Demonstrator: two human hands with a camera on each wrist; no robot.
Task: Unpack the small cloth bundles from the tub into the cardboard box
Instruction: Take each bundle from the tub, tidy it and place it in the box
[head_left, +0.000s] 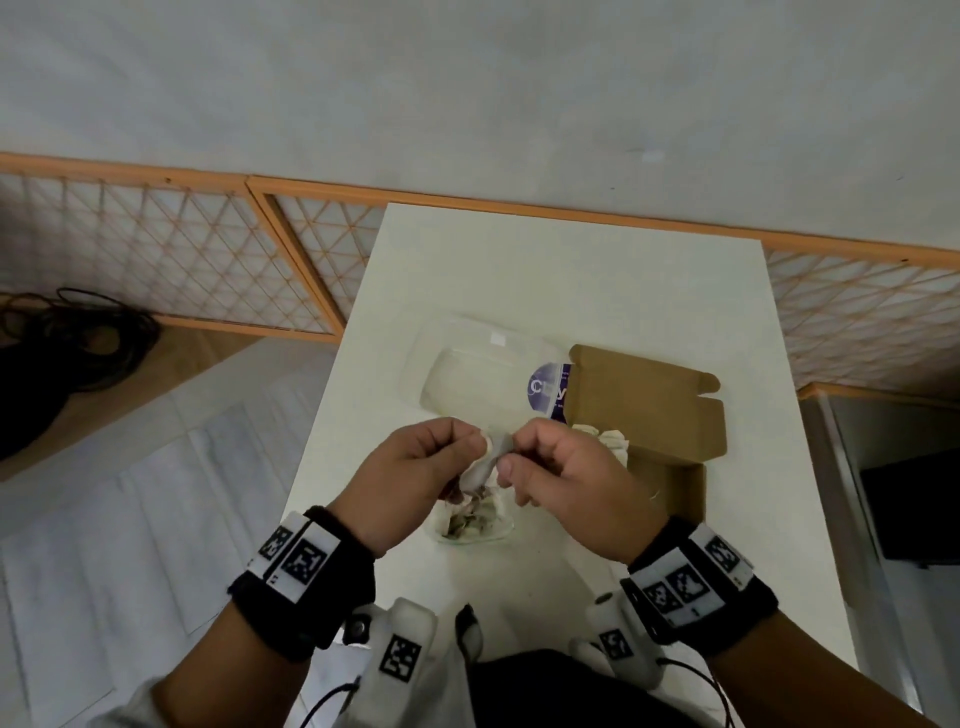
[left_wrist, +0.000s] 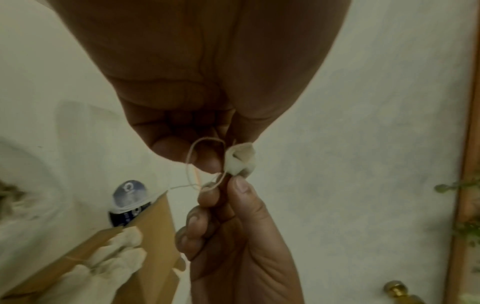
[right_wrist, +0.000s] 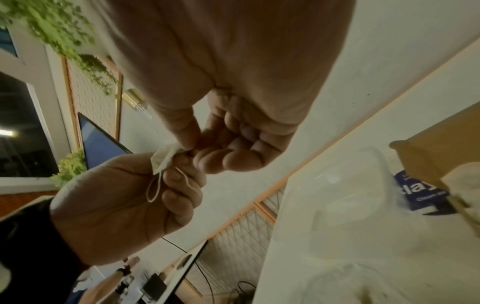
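A small white cloth bundle (head_left: 491, 451) with a thin string loop (left_wrist: 193, 162) hangs above the table between both hands. My left hand (head_left: 475, 444) pinches its cloth top (left_wrist: 240, 157) between thumb and fingertips. From the other side my right hand (head_left: 511, 460) pinches the same bundle (right_wrist: 166, 157), its other fingers curled. Directly under the hands a clear tub (head_left: 501, 532) shows white cloth and brownish bits, partly hidden. The open cardboard box (head_left: 649, 410) lies to the right with white bundles (head_left: 608, 436) inside.
The tub's clear lid (head_left: 483, 374) with a purple label lies behind the hands, touching the box's left flap. The white table (head_left: 571, 280) ends close on the left and right. An orange lattice screen (head_left: 182, 249) stands behind. Black cables (head_left: 78, 338) lie on the floor at left.
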